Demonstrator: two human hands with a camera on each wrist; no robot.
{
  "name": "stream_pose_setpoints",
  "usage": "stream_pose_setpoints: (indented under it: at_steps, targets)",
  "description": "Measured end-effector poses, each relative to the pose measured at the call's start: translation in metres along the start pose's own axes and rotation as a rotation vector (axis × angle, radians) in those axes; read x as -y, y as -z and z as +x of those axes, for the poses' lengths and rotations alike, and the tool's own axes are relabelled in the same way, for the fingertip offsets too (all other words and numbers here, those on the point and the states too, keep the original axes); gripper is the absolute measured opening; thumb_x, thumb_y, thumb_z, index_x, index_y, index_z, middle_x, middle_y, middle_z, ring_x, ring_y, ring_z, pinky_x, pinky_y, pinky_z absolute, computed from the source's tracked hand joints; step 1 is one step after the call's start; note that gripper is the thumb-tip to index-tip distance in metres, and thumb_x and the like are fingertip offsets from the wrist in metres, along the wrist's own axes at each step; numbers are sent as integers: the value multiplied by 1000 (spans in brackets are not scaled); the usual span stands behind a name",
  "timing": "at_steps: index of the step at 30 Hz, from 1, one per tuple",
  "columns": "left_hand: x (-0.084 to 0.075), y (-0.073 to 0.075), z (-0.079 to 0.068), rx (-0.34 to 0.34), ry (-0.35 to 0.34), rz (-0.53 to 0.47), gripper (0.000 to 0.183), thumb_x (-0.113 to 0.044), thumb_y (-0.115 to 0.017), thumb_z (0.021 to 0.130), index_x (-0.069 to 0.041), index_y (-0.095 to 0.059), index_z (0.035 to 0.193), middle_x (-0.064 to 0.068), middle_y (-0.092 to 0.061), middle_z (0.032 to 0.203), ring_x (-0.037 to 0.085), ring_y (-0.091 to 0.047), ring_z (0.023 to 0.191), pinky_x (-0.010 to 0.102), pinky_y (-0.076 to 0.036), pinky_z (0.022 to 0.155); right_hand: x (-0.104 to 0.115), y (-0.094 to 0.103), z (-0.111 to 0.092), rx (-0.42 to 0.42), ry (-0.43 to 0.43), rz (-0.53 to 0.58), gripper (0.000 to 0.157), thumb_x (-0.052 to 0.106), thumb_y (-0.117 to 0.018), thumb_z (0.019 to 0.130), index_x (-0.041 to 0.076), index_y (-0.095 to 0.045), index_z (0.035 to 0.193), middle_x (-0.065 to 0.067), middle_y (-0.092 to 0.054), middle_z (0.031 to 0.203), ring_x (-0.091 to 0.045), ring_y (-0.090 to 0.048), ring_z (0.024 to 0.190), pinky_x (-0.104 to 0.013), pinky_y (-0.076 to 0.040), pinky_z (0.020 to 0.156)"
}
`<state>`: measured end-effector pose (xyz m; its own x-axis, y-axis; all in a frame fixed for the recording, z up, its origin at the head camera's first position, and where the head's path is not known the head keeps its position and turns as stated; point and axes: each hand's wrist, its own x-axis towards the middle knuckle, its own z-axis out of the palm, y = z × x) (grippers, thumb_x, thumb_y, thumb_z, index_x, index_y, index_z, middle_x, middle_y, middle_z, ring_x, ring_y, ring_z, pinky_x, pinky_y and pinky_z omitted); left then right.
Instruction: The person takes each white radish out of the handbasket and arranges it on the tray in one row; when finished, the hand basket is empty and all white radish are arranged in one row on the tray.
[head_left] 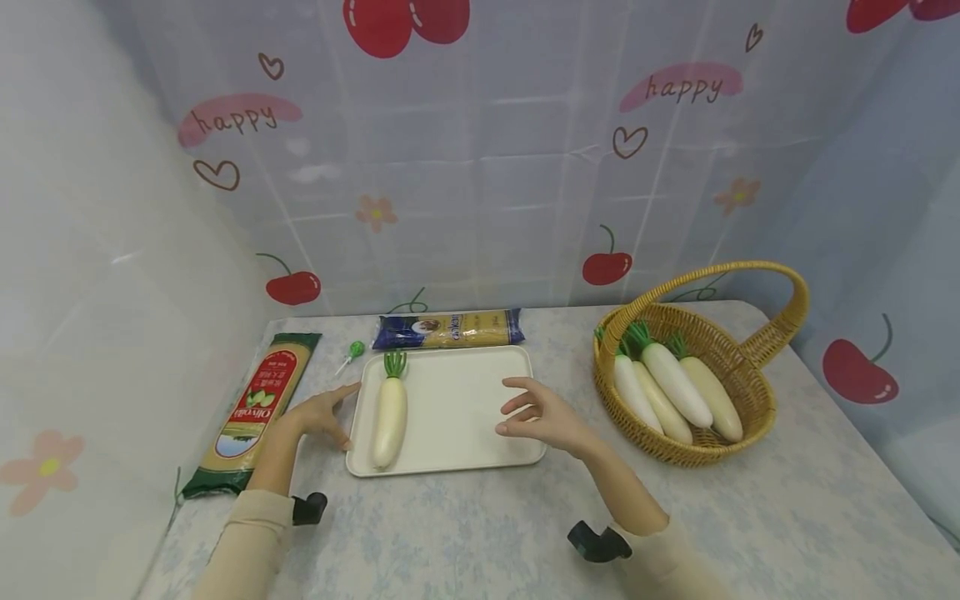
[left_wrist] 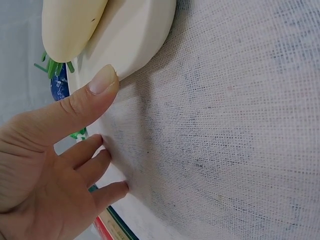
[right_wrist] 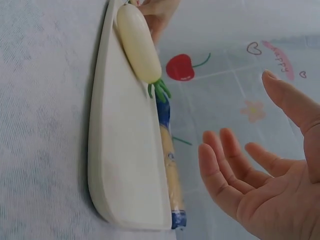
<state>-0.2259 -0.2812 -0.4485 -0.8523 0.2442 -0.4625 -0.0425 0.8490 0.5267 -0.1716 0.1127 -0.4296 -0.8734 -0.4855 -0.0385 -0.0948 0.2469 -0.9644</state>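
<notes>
A white radish with green stalks lies along the left side of a cream tray. My left hand is at the tray's left edge, its thumb tip right at the rim in the left wrist view and its other fingers spread over the cloth. Over the tray's right edge hovers my right hand, fingers loosely bent and nothing between them. To the right, a wicker basket with a tall handle holds several more radishes, some whiter and some creamier, stalks toward the back.
Left of the tray lies a red and green pasta packet, close by my left forearm. A green lollipop sits near the tray's back left corner. Behind the tray is a blue and yellow pasta packet, before a printed curtain.
</notes>
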Motion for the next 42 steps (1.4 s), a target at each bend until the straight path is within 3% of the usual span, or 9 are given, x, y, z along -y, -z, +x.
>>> stream_pose_setpoints:
  at_steps: [7,12,16,26,30,35,42]
  targets:
    - [0,0,0,7,2,-3,111,-12,-88,60,-2,-20,149,35,-23,146,51,-26,132,57,-32,105,-3,26,-29,-2,62,24,71,16,-71,84,-1,-34,141,-31,-53,116,-31,-63,99,-31,-54,82]
    - [-2,0,-1,9,7,2,111,-11,-87,61,-3,-20,149,35,-23,146,51,-25,133,58,-31,105,-2,43,-49,-38,75,4,69,12,-71,83,-4,-35,140,-25,-56,114,-33,-62,99,-29,-55,79]
    - [-1,1,0,12,22,2,111,-13,-87,61,-5,-20,149,34,-22,147,50,-24,134,59,-30,105,-5,58,-63,-86,84,-8,68,8,-70,83,-4,-35,140,-22,-57,114,-30,-62,99,-29,-55,79]
    - [2,2,1,14,-26,7,111,-10,-87,60,-2,-21,148,35,-23,146,51,-25,133,58,-31,105,-1,100,-87,-211,124,-79,64,3,-66,85,-8,-33,139,-31,-55,113,-16,-65,93,-25,-55,76]
    - [3,2,1,13,-16,6,111,-11,-88,60,-2,-21,148,35,-23,146,51,-24,133,59,-30,105,2,115,-93,-265,131,-91,62,1,-65,86,-6,-34,139,-20,-59,112,-10,-64,93,-22,-54,77]
    - [3,1,1,11,-18,7,111,-10,-88,59,-2,-21,148,36,-23,145,51,-24,133,58,-30,105,2,133,-99,-354,72,-143,63,9,-65,88,2,-34,143,-6,-61,113,-3,-62,95,-18,-52,78]
    - [3,1,2,9,-20,8,111,-11,-88,60,-1,-21,148,36,-23,145,52,-25,132,58,-31,105,-7,155,-102,-482,27,-219,66,16,-64,90,0,-31,144,9,-59,109,6,-59,92,-11,-48,78]
